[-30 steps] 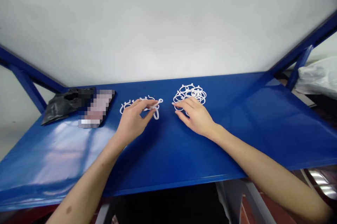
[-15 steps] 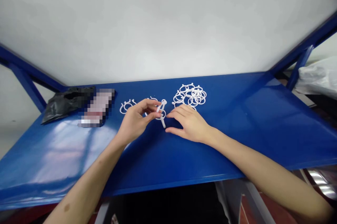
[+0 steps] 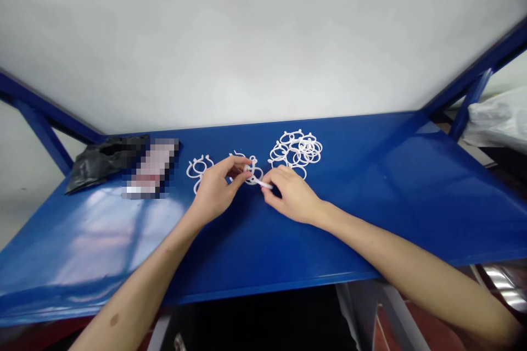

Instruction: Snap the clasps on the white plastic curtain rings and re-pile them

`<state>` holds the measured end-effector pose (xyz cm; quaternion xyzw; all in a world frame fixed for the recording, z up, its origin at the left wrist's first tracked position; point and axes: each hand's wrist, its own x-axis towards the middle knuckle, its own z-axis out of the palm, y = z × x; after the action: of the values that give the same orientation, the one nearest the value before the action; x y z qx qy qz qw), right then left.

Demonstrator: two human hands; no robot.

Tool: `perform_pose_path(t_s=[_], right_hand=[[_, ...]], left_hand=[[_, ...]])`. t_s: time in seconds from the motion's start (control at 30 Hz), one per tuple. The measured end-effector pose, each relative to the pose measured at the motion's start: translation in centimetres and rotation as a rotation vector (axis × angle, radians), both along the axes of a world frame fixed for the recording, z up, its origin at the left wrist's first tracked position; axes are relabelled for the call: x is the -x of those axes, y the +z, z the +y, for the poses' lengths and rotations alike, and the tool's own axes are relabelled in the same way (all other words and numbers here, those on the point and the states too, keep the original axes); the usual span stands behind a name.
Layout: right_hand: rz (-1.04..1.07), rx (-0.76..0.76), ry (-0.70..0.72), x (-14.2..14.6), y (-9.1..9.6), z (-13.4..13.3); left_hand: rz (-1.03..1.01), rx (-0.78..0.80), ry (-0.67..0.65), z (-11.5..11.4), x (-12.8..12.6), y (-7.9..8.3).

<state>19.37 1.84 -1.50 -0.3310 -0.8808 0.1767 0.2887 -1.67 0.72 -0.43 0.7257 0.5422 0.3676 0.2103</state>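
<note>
A person's hands meet over a blue table (image 3: 267, 246). The left hand (image 3: 220, 186) pinches a white ring (image 3: 253, 163) between thumb and fingertips; the right hand (image 3: 294, 194), also closed, grips a thin ring edge (image 3: 263, 183), perhaps the same ring's. A pile (image 3: 302, 146) of rings lies beyond the right hand. Best keep the left pinch steady and press gently with the right, lest thin rings bend.
</note>
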Motion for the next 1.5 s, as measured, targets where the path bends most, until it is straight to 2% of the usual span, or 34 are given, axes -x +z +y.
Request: perform_pose_path(t_s=[0.13,0.2,0.43,0.63,0.77,0.83,0.97,1.1,1.27,1.5], right_hand=[[0.098,0.121,-0.076,-0.5,-0.3,0.5],[0.108,0.139,-0.101,-0.6,-0.4,0.6],[0.068,0.058,-0.144,-0.8,-0.4,0.6],[0.224,0.078,-0.173,-1.2,0.1,0.6],[0.330,0.083,-0.157,-1.3,0.4,0.4],[0.384,0.113,-0.135,-1.3,0.4,0.3],[0.429,0.205,-0.055,-1.2,0.6,-0.2],[0.372,0.213,-0.018,-1.1,0.6,-0.4],[0.359,0.112,-0.030,-1.2,0.4,-0.4],[0.333,0.085,0.017,-1.5,0.8,-1.1]], left_hand=[[0.347,-0.125,-0.039,0.1,0.1,-0.8],[0.448,-0.146,-0.047,0.1,0.1,-1.0],[0.601,-0.154,0.015,0.4,0.6,-0.9],[0.657,-0.266,0.121,0.2,0.3,-0.5],[0.587,-0.399,0.209,-0.4,-0.2,0.0],[0.494,-0.390,0.179,-0.7,-0.5,0.4],[0.244,-0.183,0.014,-1.3,-1.2,0.8],[0.044,-0.042,-0.018,-1.3,-1.6,0.7],[-0.023,-0.084,-0.033,-1.4,-2.1,0.4],[-0.002,-0.235,-0.078,-1.9,-2.3,0.0]])
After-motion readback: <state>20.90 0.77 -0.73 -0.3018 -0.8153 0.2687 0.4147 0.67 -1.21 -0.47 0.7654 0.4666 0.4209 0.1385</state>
